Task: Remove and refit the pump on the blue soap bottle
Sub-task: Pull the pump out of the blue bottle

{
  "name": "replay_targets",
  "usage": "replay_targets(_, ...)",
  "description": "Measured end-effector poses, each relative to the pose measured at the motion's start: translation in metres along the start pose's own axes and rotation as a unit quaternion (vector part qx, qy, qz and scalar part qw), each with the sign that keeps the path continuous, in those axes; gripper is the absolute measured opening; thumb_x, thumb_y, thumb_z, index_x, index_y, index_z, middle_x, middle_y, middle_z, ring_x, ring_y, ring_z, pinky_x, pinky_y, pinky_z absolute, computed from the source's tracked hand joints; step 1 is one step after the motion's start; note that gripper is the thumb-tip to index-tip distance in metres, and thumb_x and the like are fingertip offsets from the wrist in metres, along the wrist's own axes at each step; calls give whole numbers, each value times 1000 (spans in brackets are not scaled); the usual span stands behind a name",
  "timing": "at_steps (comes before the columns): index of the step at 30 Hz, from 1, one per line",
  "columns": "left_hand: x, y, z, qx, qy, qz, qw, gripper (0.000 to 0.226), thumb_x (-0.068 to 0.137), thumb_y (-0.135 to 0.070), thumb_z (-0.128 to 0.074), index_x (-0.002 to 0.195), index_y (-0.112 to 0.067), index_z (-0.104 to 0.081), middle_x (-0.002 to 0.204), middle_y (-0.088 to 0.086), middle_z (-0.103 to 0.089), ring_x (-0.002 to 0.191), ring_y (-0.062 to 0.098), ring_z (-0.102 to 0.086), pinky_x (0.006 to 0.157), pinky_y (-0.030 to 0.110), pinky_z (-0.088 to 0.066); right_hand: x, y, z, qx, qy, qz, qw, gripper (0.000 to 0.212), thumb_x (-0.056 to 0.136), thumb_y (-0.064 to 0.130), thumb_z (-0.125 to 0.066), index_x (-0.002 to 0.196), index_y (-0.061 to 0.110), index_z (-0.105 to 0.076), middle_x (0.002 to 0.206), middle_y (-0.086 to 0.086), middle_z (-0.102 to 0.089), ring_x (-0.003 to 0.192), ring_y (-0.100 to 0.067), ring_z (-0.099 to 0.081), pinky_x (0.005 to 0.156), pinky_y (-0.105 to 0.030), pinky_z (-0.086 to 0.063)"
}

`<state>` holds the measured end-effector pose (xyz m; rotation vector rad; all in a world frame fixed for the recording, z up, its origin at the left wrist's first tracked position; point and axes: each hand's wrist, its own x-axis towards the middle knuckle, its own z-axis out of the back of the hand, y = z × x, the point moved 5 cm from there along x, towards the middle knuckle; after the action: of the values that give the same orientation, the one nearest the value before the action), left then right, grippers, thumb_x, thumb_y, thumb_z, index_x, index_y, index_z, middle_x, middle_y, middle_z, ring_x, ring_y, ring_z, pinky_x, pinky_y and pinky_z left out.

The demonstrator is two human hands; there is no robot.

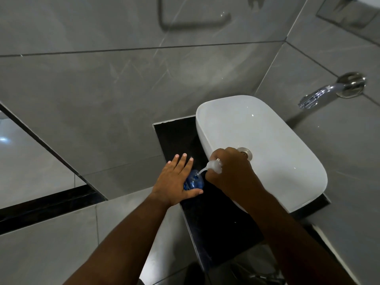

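The blue soap bottle [194, 182] stands on the black counter [218, 229], seen from above with its neck uncovered. My left hand [174, 182] steadies it from the left, thumb in front of it and fingers stretched along its far side. My right hand [228, 169] is shut on the white pump [214, 166], which is lifted off to the right of the neck. The pump's thin white tube [202, 171] slants down into the bottle's mouth.
A white basin [267, 128] sits on the counter just right of the bottle, its drain partly hidden by my right hand. A chrome tap [329, 91] juts from the right wall. Grey tiled walls close in behind and to the left.
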<state>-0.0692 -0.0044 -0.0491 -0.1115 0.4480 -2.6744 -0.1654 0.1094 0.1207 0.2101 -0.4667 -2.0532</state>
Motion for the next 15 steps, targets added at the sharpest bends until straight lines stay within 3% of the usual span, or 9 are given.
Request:
replay_targets(6, -1, 1, -1, -3, 5, 8, 1000, 104, 76, -90, -28, 151, -28, 8, 155, -3, 15, 142, 18, 18, 114, 39, 6, 7, 12, 1, -48, 15, 42, 998, 16, 78, 32, -61, 83, 19, -54, 84, 3, -52, 72, -13, -48, 56, -8, -23)
replay_targets(9, -2, 1, -1, -9, 6, 10, 1000, 104, 76, -90, -28, 152, -29, 7, 155, -4, 16, 142, 17, 19, 114, 39, 7, 9, 16, 1, -46, 20, 48, 998, 29, 76, 32, -67, 96, 10, -63, 88, -3, -59, 75, -11, -46, 58, -7, -22)
replay_targets(15, -1, 3, -3, -16, 14, 14, 1000, 103, 76, -91, -26, 152, -30, 8, 154, -5, 19, 142, 17, 20, 112, 37, 11, 14, 19, 2, -39, 51, 42, 997, 39, 77, 34, -71, 107, 11, -61, 107, -9, -65, 84, -9, -44, 76, -21, -34)
